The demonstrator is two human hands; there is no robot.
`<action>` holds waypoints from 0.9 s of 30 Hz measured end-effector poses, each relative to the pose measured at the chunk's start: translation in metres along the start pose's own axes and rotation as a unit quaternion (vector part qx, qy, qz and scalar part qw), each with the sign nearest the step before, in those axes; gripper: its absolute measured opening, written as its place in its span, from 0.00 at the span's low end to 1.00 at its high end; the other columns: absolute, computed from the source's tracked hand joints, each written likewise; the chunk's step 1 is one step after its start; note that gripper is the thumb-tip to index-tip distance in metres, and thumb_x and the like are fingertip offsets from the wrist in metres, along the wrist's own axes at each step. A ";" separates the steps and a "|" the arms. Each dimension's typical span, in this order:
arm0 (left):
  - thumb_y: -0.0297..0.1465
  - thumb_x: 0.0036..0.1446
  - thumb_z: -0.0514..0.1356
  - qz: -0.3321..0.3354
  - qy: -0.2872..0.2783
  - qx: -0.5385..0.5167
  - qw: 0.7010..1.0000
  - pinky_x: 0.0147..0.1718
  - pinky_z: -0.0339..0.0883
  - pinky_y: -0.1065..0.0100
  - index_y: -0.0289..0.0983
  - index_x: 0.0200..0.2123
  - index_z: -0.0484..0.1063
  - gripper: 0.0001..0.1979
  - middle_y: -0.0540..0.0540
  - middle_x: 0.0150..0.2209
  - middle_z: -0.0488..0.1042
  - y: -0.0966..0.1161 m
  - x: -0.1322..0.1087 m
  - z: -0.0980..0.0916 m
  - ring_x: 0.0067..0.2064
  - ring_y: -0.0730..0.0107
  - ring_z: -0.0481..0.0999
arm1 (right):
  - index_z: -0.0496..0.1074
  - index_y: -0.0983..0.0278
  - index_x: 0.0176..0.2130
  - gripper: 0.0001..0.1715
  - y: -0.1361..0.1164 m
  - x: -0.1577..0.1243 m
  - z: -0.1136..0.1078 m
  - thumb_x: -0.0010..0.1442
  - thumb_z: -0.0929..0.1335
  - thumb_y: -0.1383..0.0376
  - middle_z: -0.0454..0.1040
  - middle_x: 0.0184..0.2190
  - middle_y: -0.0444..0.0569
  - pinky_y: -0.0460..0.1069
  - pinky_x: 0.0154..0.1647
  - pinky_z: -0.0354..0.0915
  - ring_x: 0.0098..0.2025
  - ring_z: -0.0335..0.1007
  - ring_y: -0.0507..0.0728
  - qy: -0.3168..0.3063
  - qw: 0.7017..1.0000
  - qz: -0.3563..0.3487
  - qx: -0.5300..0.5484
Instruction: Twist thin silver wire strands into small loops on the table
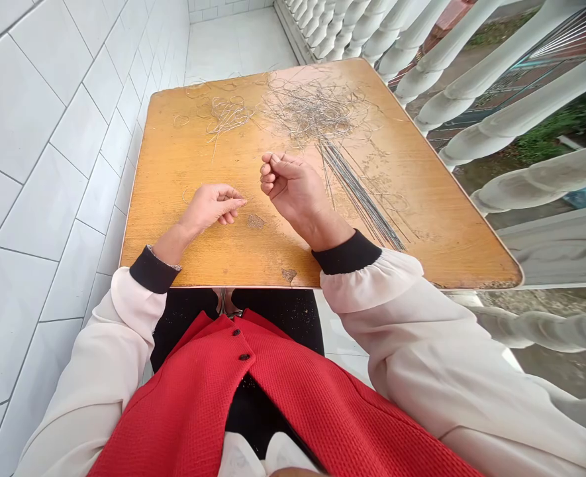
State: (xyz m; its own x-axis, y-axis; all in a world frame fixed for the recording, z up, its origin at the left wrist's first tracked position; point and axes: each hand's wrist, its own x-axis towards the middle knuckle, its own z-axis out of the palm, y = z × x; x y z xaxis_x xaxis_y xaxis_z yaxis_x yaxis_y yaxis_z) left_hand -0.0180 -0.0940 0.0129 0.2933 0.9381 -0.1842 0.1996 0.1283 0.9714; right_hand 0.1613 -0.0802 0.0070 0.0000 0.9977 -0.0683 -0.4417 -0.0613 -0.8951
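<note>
Above the near part of a worn wooden table, my left hand [213,207] is closed in a pinch, thumb against fingers. Whatever may be between its fingertips is too fine to make out. My right hand [295,189] is a little higher and to the right, its fingers curled and thumb pressed on the forefinger; any thin thing in it cannot be seen. Just right of it lies a bundle of straight grey wires [365,195]. A tangled heap of thin wire [317,114] is beyond, with a smaller, paler tangle of wire [230,114] to its left.
The table [173,159] has rounded corners and chipped patches near its front edge. A white tiled wall [39,165] runs along the left. White balusters [446,86] stand close on the right. My knees are under the front edge.
</note>
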 end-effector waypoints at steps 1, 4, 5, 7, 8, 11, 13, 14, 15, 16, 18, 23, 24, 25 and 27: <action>0.19 0.64 0.66 -0.001 0.000 -0.004 1.000 0.19 0.62 0.77 0.32 0.30 0.75 0.09 0.56 0.18 0.74 0.000 0.000 0.001 0.18 0.83 0.72 | 0.74 0.61 0.32 0.13 0.001 0.001 -0.001 0.70 0.70 0.70 0.71 0.26 0.40 0.41 0.29 0.66 0.24 0.64 0.45 -0.001 1.000 0.005 0.010; 0.18 0.65 0.65 -0.002 0.003 -0.012 1.000 0.19 0.62 0.78 0.32 0.29 0.74 0.11 0.56 0.17 0.73 0.002 -0.002 0.003 0.18 0.83 0.71 | 0.74 0.61 0.33 0.11 0.003 0.004 -0.004 0.70 0.71 0.70 0.70 0.27 0.39 0.40 0.28 0.65 0.24 0.64 0.45 -0.010 1.000 0.016 0.015; 0.18 0.65 0.65 -0.001 0.003 -0.014 1.000 0.19 0.62 0.78 0.32 0.29 0.73 0.11 0.56 0.17 0.73 0.002 -0.003 0.004 0.18 0.83 0.71 | 0.74 0.61 0.33 0.11 0.004 0.005 -0.005 0.70 0.71 0.69 0.70 0.27 0.39 0.40 0.28 0.65 0.24 0.64 0.45 -0.013 1.000 0.015 0.006; 0.18 0.65 0.65 0.001 0.006 -0.016 1.000 0.20 0.62 0.78 0.33 0.28 0.73 0.12 0.56 0.17 0.73 0.003 -0.003 0.004 0.18 0.83 0.71 | 0.75 0.62 0.33 0.11 0.005 0.006 -0.007 0.70 0.70 0.68 0.71 0.27 0.40 0.41 0.27 0.64 0.24 0.64 0.45 -0.016 0.999 -0.004 -0.030; 0.18 0.65 0.65 0.002 0.008 -0.015 1.000 0.20 0.63 0.78 0.32 0.28 0.73 0.12 0.56 0.18 0.73 0.002 -0.003 0.004 0.18 0.84 0.71 | 0.75 0.62 0.33 0.11 0.005 0.006 -0.009 0.70 0.70 0.68 0.72 0.26 0.41 0.42 0.27 0.63 0.24 0.64 0.46 -0.016 0.998 -0.024 -0.058; 0.17 0.65 0.63 0.007 0.031 -0.007 0.999 0.20 0.63 0.78 0.33 0.28 0.73 0.13 0.56 0.18 0.73 0.002 -0.002 0.001 0.18 0.84 0.71 | 0.76 0.61 0.33 0.12 0.005 0.008 -0.014 0.70 0.71 0.63 0.73 0.25 0.42 0.44 0.25 0.62 0.23 0.63 0.48 -0.004 0.976 -0.133 -0.173; 0.17 0.65 0.62 0.014 0.060 -0.004 0.998 0.20 0.63 0.78 0.33 0.28 0.73 0.13 0.56 0.19 0.73 0.002 -0.001 -0.002 0.19 0.84 0.72 | 0.77 0.60 0.33 0.12 0.003 0.009 -0.019 0.70 0.72 0.60 0.73 0.24 0.43 0.46 0.26 0.62 0.22 0.63 0.49 0.008 0.942 -0.213 -0.258; 0.16 0.65 0.62 0.019 0.075 -0.006 0.997 0.21 0.63 0.78 0.34 0.27 0.72 0.14 0.56 0.20 0.74 0.002 0.000 -0.004 0.20 0.84 0.73 | 0.78 0.59 0.34 0.12 0.002 0.009 -0.023 0.70 0.72 0.59 0.74 0.24 0.43 0.47 0.27 0.63 0.23 0.64 0.50 0.014 0.921 -0.249 -0.299; 0.17 0.66 0.61 0.025 0.088 -0.011 0.996 0.21 0.64 0.78 0.34 0.27 0.71 0.15 0.55 0.21 0.74 0.003 0.001 -0.006 0.21 0.83 0.74 | 0.79 0.59 0.35 0.11 0.000 0.010 -0.026 0.70 0.71 0.58 0.74 0.24 0.43 0.48 0.28 0.64 0.24 0.66 0.52 0.017 0.899 -0.278 -0.337; 0.17 0.66 0.60 0.031 0.101 -0.019 0.994 0.22 0.64 0.78 0.34 0.27 0.70 0.15 0.55 0.23 0.75 0.003 0.002 -0.008 0.23 0.83 0.76 | 0.80 0.58 0.36 0.11 -0.002 0.010 -0.030 0.70 0.71 0.58 0.75 0.24 0.44 0.49 0.30 0.65 0.25 0.68 0.53 0.014 0.879 -0.298 -0.374; 0.18 0.68 0.58 0.042 0.127 -0.037 0.990 0.25 0.66 0.79 0.35 0.28 0.69 0.15 0.54 0.25 0.77 0.003 0.003 -0.012 0.25 0.83 0.79 | 0.82 0.57 0.38 0.09 -0.006 0.012 -0.037 0.70 0.71 0.59 0.76 0.24 0.45 0.51 0.32 0.66 0.27 0.71 0.56 -0.012 0.844 -0.311 -0.436; 0.22 0.71 0.56 0.069 0.164 -0.057 0.982 0.27 0.68 0.79 0.37 0.32 0.67 0.13 0.54 0.25 0.77 0.002 0.007 -0.022 0.25 0.82 0.80 | 0.85 0.58 0.42 0.10 -0.008 0.018 -0.048 0.68 0.71 0.63 0.75 0.22 0.44 0.52 0.34 0.65 0.26 0.70 0.55 -0.119 0.805 -0.272 -0.513; 0.23 0.71 0.57 0.076 0.171 -0.056 0.981 0.26 0.68 0.79 0.37 0.32 0.67 0.12 0.55 0.25 0.77 0.002 0.009 -0.023 0.25 0.82 0.79 | 0.85 0.59 0.43 0.10 -0.008 0.018 -0.047 0.67 0.71 0.63 0.75 0.22 0.44 0.51 0.33 0.64 0.25 0.68 0.54 -0.133 0.804 -0.261 -0.518; 0.23 0.71 0.58 0.085 0.181 -0.055 0.978 0.26 0.67 0.80 0.37 0.32 0.67 0.12 0.55 0.24 0.76 0.001 0.010 -0.024 0.24 0.82 0.78 | 0.86 0.60 0.44 0.11 -0.008 0.017 -0.046 0.67 0.70 0.63 0.75 0.22 0.44 0.51 0.32 0.63 0.24 0.67 0.53 -0.147 0.805 -0.246 -0.519; 0.25 0.71 0.60 0.108 0.209 -0.052 0.970 0.24 0.66 0.80 0.37 0.32 0.67 0.12 0.56 0.23 0.74 0.001 0.012 -0.024 0.22 0.83 0.76 | 0.86 0.63 0.46 0.14 -0.007 0.013 -0.041 0.67 0.70 0.62 0.75 0.22 0.44 0.49 0.29 0.61 0.22 0.64 0.51 -0.176 0.816 -0.206 -0.511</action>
State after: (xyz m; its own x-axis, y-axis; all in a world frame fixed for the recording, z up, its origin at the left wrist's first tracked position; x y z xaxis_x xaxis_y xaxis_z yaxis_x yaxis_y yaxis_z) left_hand -0.0371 -0.0746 0.0153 -0.0926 0.9924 0.0806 0.0738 -0.0739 0.9945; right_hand 0.2007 -0.0682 -0.0060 -0.3771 0.8759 0.3011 0.5088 0.4676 -0.7229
